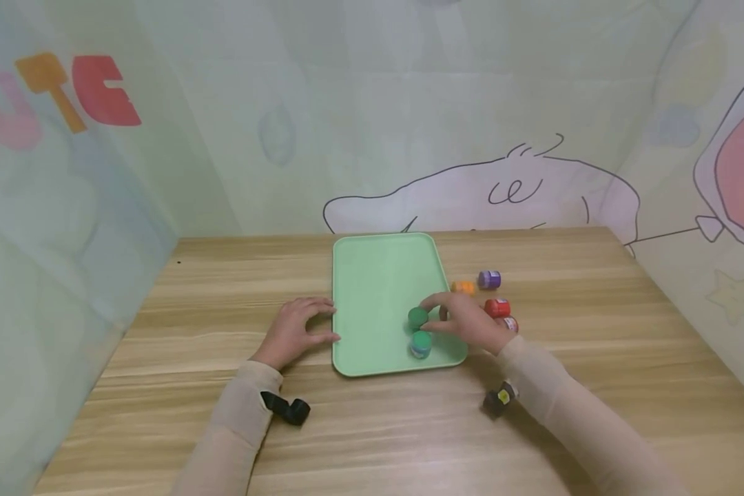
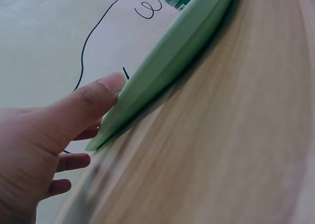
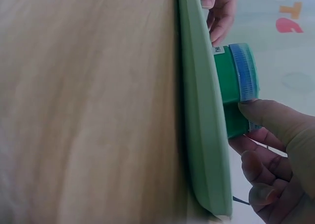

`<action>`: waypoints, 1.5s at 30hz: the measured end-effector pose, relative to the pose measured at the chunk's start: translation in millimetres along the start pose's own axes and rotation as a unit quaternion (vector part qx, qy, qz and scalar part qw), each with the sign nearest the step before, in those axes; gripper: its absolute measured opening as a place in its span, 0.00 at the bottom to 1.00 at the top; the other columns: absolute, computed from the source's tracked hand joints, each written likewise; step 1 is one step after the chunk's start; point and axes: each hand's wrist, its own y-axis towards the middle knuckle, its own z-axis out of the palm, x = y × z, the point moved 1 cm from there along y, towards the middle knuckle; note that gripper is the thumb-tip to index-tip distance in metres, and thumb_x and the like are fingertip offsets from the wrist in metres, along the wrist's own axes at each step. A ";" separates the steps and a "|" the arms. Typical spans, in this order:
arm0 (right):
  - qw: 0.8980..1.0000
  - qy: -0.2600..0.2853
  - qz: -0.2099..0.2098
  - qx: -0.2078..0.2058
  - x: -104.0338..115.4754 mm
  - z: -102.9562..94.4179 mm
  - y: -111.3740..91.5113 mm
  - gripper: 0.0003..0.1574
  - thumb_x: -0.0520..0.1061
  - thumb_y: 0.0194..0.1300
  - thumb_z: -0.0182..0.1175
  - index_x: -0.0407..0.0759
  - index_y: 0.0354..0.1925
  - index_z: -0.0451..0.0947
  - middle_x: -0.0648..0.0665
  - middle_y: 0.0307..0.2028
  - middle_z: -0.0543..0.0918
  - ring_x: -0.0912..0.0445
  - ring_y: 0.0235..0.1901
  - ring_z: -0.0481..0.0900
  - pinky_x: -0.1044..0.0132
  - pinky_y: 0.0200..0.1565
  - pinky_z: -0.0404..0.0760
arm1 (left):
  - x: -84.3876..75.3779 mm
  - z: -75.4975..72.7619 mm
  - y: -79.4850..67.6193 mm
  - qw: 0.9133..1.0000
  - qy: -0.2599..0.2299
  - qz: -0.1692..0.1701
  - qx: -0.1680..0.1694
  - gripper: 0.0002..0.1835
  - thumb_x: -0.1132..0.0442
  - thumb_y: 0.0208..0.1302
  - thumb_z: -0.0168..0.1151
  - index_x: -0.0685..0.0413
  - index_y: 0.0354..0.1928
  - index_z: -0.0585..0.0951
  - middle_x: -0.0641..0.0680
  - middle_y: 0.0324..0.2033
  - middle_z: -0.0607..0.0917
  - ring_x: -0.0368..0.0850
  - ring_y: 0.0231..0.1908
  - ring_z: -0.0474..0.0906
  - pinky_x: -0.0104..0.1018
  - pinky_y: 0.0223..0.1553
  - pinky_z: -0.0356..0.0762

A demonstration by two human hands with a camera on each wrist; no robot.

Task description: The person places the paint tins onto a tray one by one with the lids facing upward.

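A light green tray [image 1: 378,296] lies on the wooden table, its long side running away from me. My left hand [image 1: 294,332] is at its left edge, thumb and fingers spread apart and touching the rim; in the left wrist view the thumb [image 2: 112,83] rests on that rim. Over the tray's right part, my right hand [image 1: 465,320] pinches a small green paint jar [image 1: 418,317] between thumb and fingers. A second jar with a green lid [image 1: 420,344] stands just nearer to me on the tray. In the right wrist view the two jars overlap.
Right of the tray several more small jars lie on the table: an orange one [image 1: 463,287], a purple one [image 1: 490,279] and a red one [image 1: 497,307]. Another red jar [image 1: 510,324] is partly hidden by my right hand. A printed cloth backdrop [image 1: 372,124] rises behind the table.
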 end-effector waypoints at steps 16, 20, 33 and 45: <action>1.000 -0.004 0.023 0.007 -1.3 1.2 -1.2 0.20 0.46 0.57 0.69 0.40 0.48 0.81 0.47 0.41 0.85 0.60 0.29 0.72 0.73 0.29 0.73 | -0.7 0.3 0.7 1.000 0.001 -0.003 0.008 0.28 0.47 0.50 0.73 0.51 0.52 0.82 0.55 0.57 0.81 0.58 0.61 0.72 0.60 0.64 0.64; 1.000 -0.005 0.028 0.008 -1.8 1.8 -1.3 0.20 0.46 0.58 0.69 0.41 0.48 0.81 0.48 0.41 0.85 0.60 0.29 0.72 0.73 0.29 0.73 | 0.2 1.4 -0.1 1.000 0.002 -0.001 0.006 0.28 0.47 0.50 0.73 0.51 0.52 0.82 0.55 0.57 0.81 0.58 0.61 0.73 0.60 0.64 0.64; 0.999 -0.016 0.036 0.010 -1.1 -1.6 -1.8 0.23 0.47 0.58 0.69 0.43 0.52 0.79 0.48 0.44 0.85 0.58 0.32 0.75 0.71 0.32 0.77 | 0.5 2.6 0.0 1.000 -0.002 -0.002 0.003 0.28 0.48 0.50 0.73 0.51 0.52 0.82 0.55 0.57 0.81 0.58 0.60 0.73 0.60 0.64 0.64; 0.999 -0.026 0.034 0.009 2.8 -8.1 -4.3 0.24 0.45 0.58 0.68 0.41 0.53 0.77 0.45 0.44 0.84 0.58 0.36 0.78 0.70 0.36 0.79 | 1.3 1.7 0.4 1.000 0.000 -0.005 0.003 0.28 0.47 0.50 0.73 0.51 0.52 0.82 0.55 0.57 0.81 0.57 0.60 0.73 0.60 0.64 0.64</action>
